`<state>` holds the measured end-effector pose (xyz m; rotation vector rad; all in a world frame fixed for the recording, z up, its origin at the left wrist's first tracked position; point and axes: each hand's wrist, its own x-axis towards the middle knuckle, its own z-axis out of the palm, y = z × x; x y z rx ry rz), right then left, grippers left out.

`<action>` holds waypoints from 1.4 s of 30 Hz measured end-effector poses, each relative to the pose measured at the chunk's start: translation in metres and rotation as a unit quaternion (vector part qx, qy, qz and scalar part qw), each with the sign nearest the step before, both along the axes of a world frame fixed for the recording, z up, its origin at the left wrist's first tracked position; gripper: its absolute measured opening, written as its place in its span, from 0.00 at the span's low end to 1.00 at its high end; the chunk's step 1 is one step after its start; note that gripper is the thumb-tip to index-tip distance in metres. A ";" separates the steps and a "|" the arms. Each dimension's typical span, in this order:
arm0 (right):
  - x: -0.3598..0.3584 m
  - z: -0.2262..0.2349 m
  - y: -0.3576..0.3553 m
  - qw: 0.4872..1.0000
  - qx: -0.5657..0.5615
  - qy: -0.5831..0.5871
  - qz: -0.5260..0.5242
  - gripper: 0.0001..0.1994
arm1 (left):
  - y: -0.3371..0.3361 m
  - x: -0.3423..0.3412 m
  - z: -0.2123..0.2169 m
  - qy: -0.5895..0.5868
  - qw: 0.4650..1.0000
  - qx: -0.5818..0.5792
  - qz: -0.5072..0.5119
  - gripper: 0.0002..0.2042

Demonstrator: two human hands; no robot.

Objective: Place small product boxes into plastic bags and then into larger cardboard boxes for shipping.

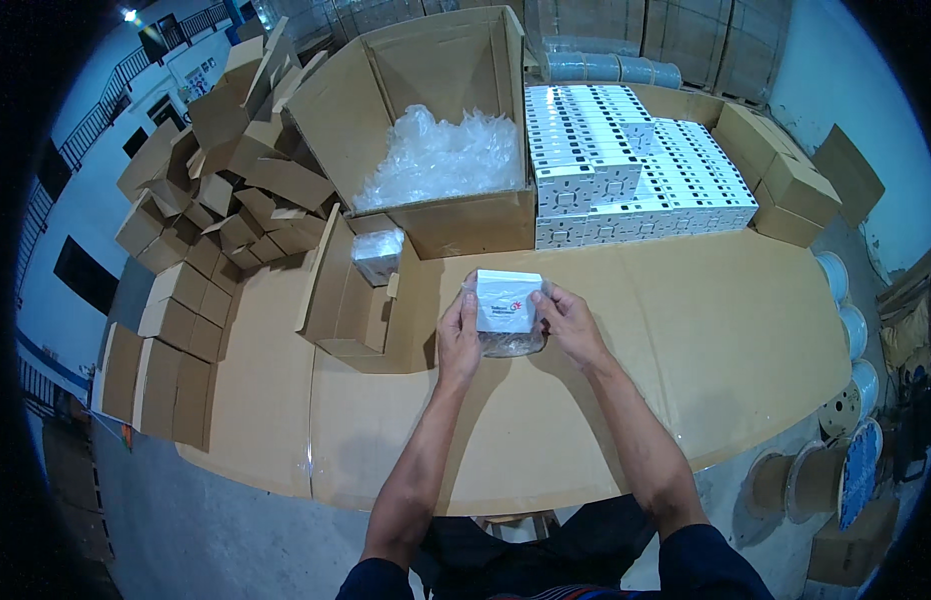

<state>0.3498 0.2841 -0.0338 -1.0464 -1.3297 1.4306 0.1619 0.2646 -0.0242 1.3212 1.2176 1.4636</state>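
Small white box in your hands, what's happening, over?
Left hand and right hand both grip small white box, clear plastic wrap beneath. Above cardboard-covered table. Nothing blocking.

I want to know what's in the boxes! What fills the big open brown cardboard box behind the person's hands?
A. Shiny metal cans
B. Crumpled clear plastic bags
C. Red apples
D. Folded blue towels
B: the big open brown cardboard box holds a heap of crumpled clear plastic bags, beyond the left hand and right hand holding a small white box.
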 end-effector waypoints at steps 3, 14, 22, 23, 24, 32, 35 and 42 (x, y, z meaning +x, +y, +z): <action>-0.009 -0.002 -0.003 0.998 -0.020 0.052 -0.032 0.18 | -0.001 -0.001 0.001 -0.001 1.000 0.003 0.008 0.24; -0.026 0.010 -0.007 0.985 0.083 0.130 -0.073 0.24 | -0.003 -0.013 0.016 0.070 0.996 0.052 0.004 0.25; -0.027 0.009 -0.007 0.986 0.062 0.149 -0.036 0.25 | 0.007 -0.021 0.005 0.052 0.998 0.036 -0.012 0.25; -0.027 0.008 -0.007 0.986 0.063 0.148 -0.034 0.25 | 0.009 -0.022 0.000 0.015 0.999 0.034 -0.020 0.24; -0.028 0.008 -0.009 0.987 0.062 0.147 -0.034 0.25 | 0.010 -0.021 -0.002 -0.022 0.999 0.031 -0.029 0.24; -0.014 -0.002 -0.002 0.991 0.080 0.100 -0.030 0.16 | 0.013 -0.016 -0.014 -0.093 0.990 -0.003 -0.109 0.20; -0.004 -0.001 0.002 0.999 0.036 0.037 0.004 0.12 | 0.013 -0.022 -0.018 -0.107 0.988 -0.020 -0.113 0.15; -0.006 0.006 0.003 0.992 0.086 0.088 -0.023 0.08 | 0.015 -0.021 -0.020 -0.056 0.996 0.004 -0.066 0.10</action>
